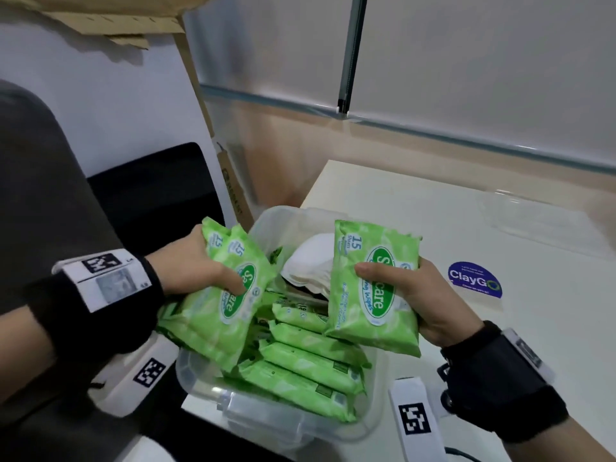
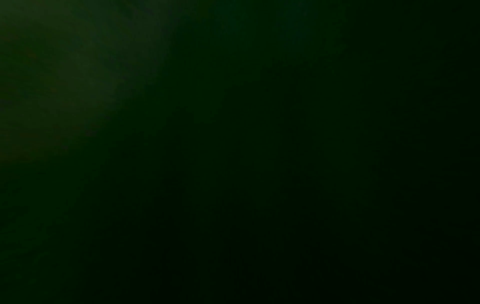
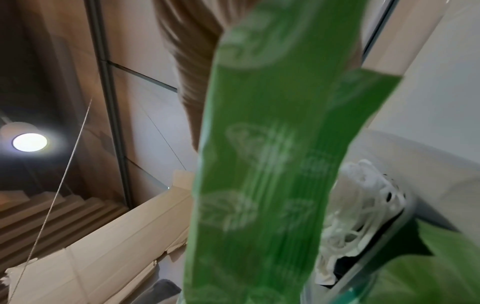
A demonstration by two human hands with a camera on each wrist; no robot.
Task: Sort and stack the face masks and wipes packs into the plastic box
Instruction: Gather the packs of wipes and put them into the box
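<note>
The plastic box (image 1: 213, 378) already holds a row of green wipes packs (image 1: 310, 361) on edge, white face masks (image 1: 310, 261) behind them. Above it, the left hand (image 1: 196, 265) grips a small bundle of packs (image 1: 220, 295) (two, apparently), and the right hand (image 1: 423, 295) grips one pack (image 1: 373, 288); these remain unplaced.

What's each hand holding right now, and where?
Left hand grips two wipes packs by their left edge; right hand grips one wipes pack by its right edge.
</note>
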